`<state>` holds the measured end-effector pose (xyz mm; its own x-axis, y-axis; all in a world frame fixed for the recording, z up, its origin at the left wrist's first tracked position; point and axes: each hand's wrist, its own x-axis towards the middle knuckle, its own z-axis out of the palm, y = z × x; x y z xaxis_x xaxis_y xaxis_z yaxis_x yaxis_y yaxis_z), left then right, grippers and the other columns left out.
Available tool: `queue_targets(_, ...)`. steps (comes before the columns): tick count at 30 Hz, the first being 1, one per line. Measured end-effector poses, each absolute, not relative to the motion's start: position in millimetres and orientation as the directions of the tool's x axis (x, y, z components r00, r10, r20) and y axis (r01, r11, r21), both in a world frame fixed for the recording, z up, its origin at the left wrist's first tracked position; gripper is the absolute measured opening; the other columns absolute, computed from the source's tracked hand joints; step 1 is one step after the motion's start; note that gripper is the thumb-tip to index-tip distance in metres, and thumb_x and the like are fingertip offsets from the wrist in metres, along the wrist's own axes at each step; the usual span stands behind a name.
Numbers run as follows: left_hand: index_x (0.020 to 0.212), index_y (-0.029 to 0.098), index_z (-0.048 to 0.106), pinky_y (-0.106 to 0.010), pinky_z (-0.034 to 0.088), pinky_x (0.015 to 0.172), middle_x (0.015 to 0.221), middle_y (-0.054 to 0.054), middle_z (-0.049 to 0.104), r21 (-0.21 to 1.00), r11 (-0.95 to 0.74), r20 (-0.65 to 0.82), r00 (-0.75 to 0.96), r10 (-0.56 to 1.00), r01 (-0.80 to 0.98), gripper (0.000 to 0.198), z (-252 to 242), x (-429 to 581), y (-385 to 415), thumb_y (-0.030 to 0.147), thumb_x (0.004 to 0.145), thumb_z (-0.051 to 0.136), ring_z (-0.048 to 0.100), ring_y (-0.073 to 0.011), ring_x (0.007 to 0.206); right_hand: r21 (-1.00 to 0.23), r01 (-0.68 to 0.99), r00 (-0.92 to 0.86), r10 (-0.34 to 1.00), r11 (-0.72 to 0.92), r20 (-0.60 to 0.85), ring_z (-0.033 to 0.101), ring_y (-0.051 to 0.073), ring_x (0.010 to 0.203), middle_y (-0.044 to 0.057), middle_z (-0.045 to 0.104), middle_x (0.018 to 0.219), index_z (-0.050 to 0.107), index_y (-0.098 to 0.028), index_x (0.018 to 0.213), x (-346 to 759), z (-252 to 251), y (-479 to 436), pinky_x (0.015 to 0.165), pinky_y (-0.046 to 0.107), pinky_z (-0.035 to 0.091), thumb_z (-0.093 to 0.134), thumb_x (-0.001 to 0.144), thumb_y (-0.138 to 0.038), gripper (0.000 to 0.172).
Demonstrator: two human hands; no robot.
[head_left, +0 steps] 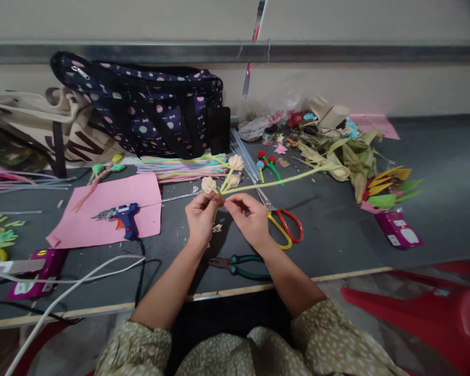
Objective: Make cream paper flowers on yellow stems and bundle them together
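My left hand [200, 218] is closed in a pinch on the stems of a small bunch of cream flowers [209, 184]. Several pale, ruffled blooms stand above the fingers on yellow fuzzy stems. From the pinch a long yellow pipe cleaner [282, 180] stretches out to the right. My right hand [249, 219] has its thumb and forefinger closed at the near end of that pipe cleaner, almost touching the left fingertips. Fingers partly hide the exact grip. Below the hands lie green-handled pliers [241, 266]. Scissors [284, 227] with red and yellow handles are beside the right wrist.
A blue glue gun [127, 219] rests on a pink sheet [149, 196] at left, its cord trailing over the front edge. Pipe cleaners [172, 169] lie before a dotted bag [156, 109]. Dried husks [337, 151] and a purple power strip [398, 228] are at right.
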<state>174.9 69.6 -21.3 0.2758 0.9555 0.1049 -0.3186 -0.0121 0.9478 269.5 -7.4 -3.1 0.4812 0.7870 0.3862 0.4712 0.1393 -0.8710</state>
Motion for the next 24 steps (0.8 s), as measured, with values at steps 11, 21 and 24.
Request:
queue_targets(11,0.07,0.016,0.066,-0.024,0.05,0.062,0.063,0.001,0.064,0.948,0.068,0.034,0.31,0.95,-0.311,0.023,-25.4,177.2,67.1,0.036,0.067,0.077,0.06,-0.0108,0.056,-0.947,-0.25,0.626,0.78,0.201,0.0,0.04,0.005,0.045,-0.004,0.059,0.066,0.061,-0.02,0.083,280.7,-11.6,4.6,0.039,0.019,0.027,0.073,0.072,-0.04,0.026)
queue_targets(21,0.066,0.015,0.064,-0.023,0.05,0.061,0.06,0.002,0.062,0.942,0.112,0.009,0.358,0.934,-0.315,0.019,-23.1,178.0,65.0,0.031,0.067,0.075,0.06,-0.0096,0.055,-0.944,0.067,0.697,0.662,0.322,0.275,0.055,0.011,0.066,-0.001,0.062,0.076,0.064,-0.02,0.082,283.7,-9.9,3.7,0.06,0.024,0.045,0.072,0.075,-0.031,0.015)
queue_targets(24,0.067,0.015,0.063,-0.023,0.05,0.06,0.059,0.002,0.061,0.935,0.155,-0.021,0.385,0.922,-0.319,0.022,-24.1,177.8,65.4,0.032,0.066,0.077,0.06,-0.0097,0.054,-0.936,0.155,0.699,0.634,0.317,0.33,0.057,0.012,0.069,-0.001,0.063,0.076,0.065,-0.02,0.082,285.8,-12.6,3.3,0.065,0.026,0.047,0.07,0.078,-0.031,0.013)
